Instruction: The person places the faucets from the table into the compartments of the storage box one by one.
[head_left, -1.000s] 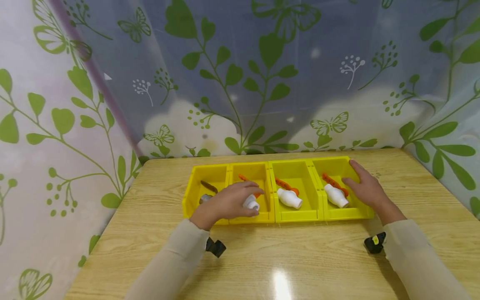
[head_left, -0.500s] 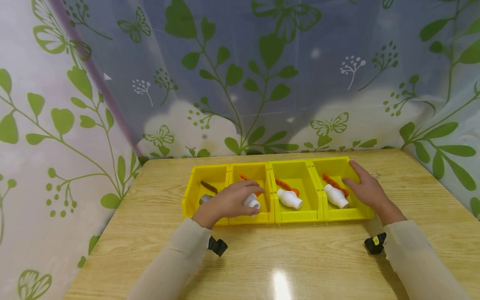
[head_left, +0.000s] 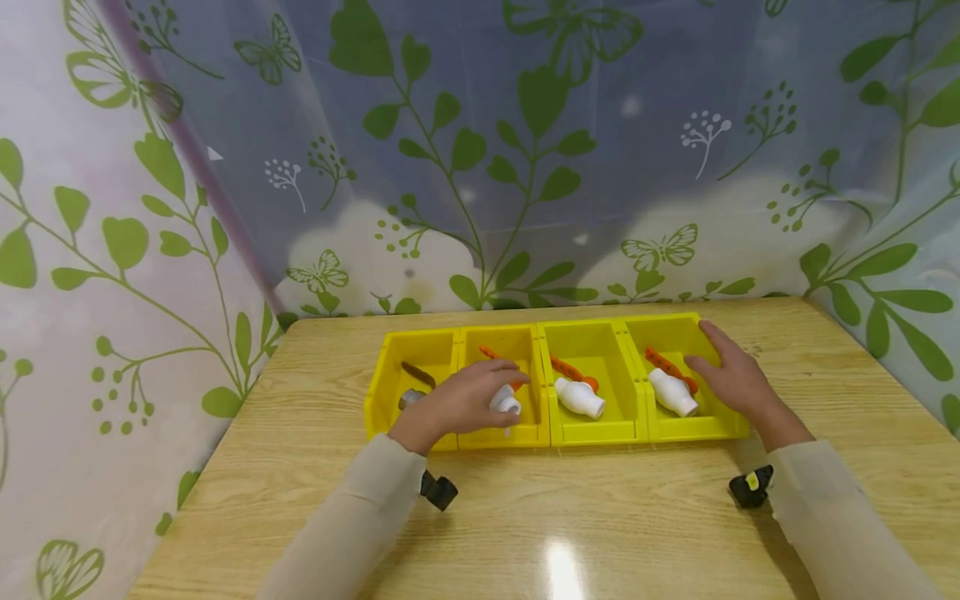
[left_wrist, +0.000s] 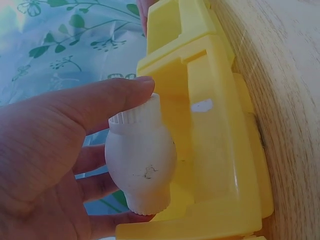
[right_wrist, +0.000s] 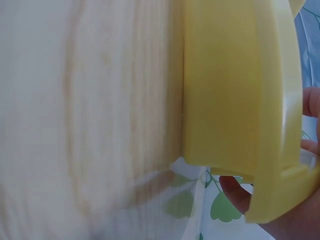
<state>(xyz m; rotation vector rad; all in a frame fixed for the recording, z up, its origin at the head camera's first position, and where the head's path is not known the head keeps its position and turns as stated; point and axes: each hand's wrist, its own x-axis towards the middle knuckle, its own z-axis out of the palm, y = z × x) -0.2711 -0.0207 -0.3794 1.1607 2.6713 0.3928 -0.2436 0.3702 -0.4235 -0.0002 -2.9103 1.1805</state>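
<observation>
In the head view my left hand (head_left: 467, 398) is over the second bin from the left. It holds a white bulbous plastic fitting (left_wrist: 142, 160) with ribbed ends; in the left wrist view the thumb lies on one end and a finger shows under the other. Behind the hand, an orange strip-like piece (head_left: 491, 353) is partly hidden. My right hand (head_left: 738, 385) grips the outer wall of the rightmost yellow bin (head_left: 720, 428), thumb on the inner side, other fingers around the outside. That bin contains another white fitting (head_left: 672, 393) and an orange strip-like piece (head_left: 660, 360).
The yellow bins stand joined in a row on a wooden table (head_left: 600, 525). In the third are a white fitting (head_left: 580, 398) and an orange piece (head_left: 567, 368). The leftmost holds a dark strip (head_left: 417, 372) and a grey part (head_left: 409, 398). A patterned curtain (head_left: 465, 167) hangs behind.
My left hand, with the white fitting, has shifted very slightly to the right. The right hand and the bins stay where they were.
</observation>
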